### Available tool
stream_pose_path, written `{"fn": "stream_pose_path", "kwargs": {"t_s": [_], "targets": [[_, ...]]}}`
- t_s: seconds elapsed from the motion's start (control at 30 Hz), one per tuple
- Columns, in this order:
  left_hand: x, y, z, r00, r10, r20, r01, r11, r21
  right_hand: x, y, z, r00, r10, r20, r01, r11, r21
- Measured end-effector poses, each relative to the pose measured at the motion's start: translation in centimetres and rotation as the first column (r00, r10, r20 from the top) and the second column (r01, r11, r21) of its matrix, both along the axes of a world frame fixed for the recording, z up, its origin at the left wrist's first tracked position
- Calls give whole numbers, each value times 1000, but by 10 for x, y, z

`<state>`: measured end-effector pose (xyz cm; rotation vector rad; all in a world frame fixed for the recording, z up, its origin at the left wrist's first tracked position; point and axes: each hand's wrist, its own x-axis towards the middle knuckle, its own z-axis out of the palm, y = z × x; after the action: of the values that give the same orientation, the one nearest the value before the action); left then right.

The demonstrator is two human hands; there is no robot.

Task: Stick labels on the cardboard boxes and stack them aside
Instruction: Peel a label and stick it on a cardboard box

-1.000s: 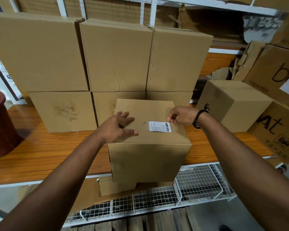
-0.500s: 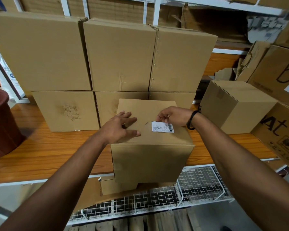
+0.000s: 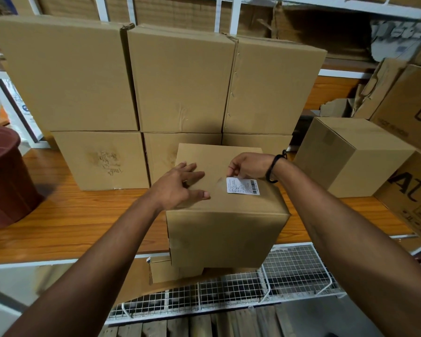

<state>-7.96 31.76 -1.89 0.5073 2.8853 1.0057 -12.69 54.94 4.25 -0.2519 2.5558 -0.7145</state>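
A plain cardboard box [image 3: 225, 229] stands at the front edge of the wooden shelf, partly overhanging it. On its top lies a white label [image 3: 242, 186] with a barcode. My left hand [image 3: 180, 187] rests flat on the left part of the box top, fingers spread. My right hand [image 3: 247, 166] sits at the label's upper edge with curled fingers touching or pinching that edge. Behind the box stands a wall of stacked cardboard boxes [image 3: 180, 79], two rows high.
A brown plastic bucket [image 3: 4, 176] stands at the left on the wooden shelf [image 3: 71, 220]. To the right are a loose box [image 3: 348, 154] and printed cartons [image 3: 408, 190]. A white wire rack [image 3: 289, 273] with flat cardboard lies below the shelf edge.
My right hand has shifted left from the box's right rim to the label's upper edge. The left hand has stayed flat on the box top. The camera has moved slightly.
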Motion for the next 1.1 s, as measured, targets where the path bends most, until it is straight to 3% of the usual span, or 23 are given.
{"fn": "stream_pose_path", "kwargs": {"t_s": [0.3,0.7,0.83,0.97,1.1], "targets": [[2,0,1,1000,6,-5,-6,1000,1,-2,5,1,999,5,38,-4,999,-39],[0,-2,-2,1000,-8,-6,9,1000,16,4,9,4,984,166,63,-169,985,38],[0,-3,-2,1000,-8,-12,8,1000,15,6,22,6,991,137,0,-137,990,-19],[-1,-3,-3,1000,-18,-10,18,1000,14,15,35,7,985,161,-65,-152,981,122],[0,-2,-1,1000,-14,-10,14,1000,23,24,34,6,990,134,-44,-130,987,93]]}}
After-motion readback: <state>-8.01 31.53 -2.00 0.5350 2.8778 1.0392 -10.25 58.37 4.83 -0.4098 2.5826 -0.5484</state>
